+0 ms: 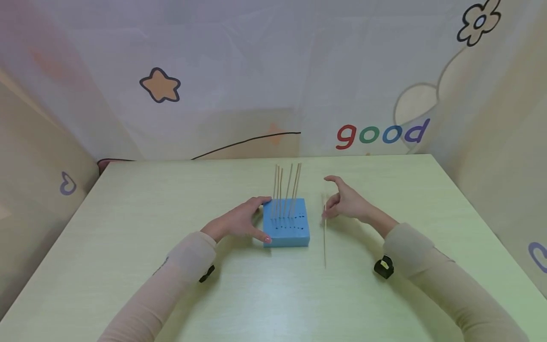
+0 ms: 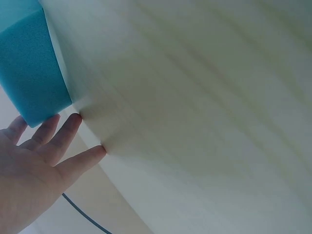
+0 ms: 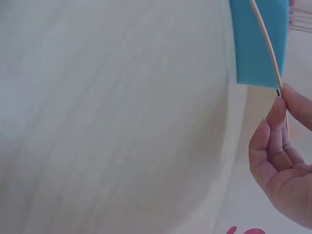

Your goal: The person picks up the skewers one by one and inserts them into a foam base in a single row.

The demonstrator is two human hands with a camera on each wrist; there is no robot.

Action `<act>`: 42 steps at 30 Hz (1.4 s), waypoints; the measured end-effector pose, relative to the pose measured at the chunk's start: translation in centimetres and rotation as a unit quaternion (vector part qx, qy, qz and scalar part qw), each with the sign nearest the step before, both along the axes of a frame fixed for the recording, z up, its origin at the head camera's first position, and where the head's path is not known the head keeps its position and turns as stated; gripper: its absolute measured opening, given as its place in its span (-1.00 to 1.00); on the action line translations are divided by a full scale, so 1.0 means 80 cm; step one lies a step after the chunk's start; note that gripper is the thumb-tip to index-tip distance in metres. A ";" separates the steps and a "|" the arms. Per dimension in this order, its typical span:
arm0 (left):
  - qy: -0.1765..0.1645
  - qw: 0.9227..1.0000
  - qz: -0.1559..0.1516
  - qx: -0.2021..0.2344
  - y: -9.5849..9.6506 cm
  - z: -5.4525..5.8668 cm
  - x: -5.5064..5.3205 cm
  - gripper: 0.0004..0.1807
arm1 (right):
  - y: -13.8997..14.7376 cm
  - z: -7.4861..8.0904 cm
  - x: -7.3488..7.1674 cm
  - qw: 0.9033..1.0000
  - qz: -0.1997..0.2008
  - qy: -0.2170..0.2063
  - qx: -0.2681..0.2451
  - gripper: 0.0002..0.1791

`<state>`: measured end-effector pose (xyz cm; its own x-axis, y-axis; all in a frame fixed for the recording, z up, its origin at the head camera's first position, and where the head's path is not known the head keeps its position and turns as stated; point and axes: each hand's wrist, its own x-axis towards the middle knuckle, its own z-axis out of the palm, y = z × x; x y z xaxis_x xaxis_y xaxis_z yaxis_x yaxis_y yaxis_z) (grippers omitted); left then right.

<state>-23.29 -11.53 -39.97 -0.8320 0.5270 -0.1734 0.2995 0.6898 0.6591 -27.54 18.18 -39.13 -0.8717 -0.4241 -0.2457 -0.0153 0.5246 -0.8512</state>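
Observation:
A blue foam block [image 1: 286, 237] with rows of small holes sits mid-table. Several thin wooden sticks [image 1: 280, 190] stand in its back rows, leaning slightly. The left hand [image 1: 239, 219] holds the block from its left side, thumb at the front corner and fingers at the back corner. In the left wrist view, two fingertips [image 2: 74, 119] lie against the block's edge and the little finger touches the table. Just right of the block, the right hand [image 1: 344, 202] pinches another thin wooden stick [image 3: 267, 41] between thumb and fingertips; its long end points toward the person.
The pale wood-grain table [image 1: 128, 213] runs back to a printed cloth backdrop [image 1: 239, 85], with cloth on both sides too. A black wrist camera [image 1: 384, 267] hangs under the right sleeve, and another black device [image 1: 207, 274] under the left.

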 end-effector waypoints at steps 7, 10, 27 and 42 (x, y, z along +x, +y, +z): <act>-0.001 1.000 0.003 -0.002 0.001 -0.002 -0.001 0.18 | 0.004 0.017 0.010 0.998 -0.019 0.051 -0.014 0.04; 0.002 1.000 0.003 -0.004 0.001 -0.003 -0.002 0.18 | 0.003 0.023 0.014 0.997 -0.022 0.077 -0.023 0.06; 0.002 1.000 0.000 0.000 0.001 -0.002 -0.001 0.18 | -0.004 0.057 0.039 0.977 -0.045 0.188 -0.089 0.06; 0.003 1.000 0.003 -0.003 0.001 -0.002 0.000 0.17 | -0.016 0.085 0.061 0.941 -0.046 0.310 -0.126 -0.07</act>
<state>-23.32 -11.43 -40.12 -0.8357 0.5216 -0.1717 0.3000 0.6955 0.6529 -22.70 16.89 -32.30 -0.8502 -0.3173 0.4200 -0.5143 0.3302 -0.7915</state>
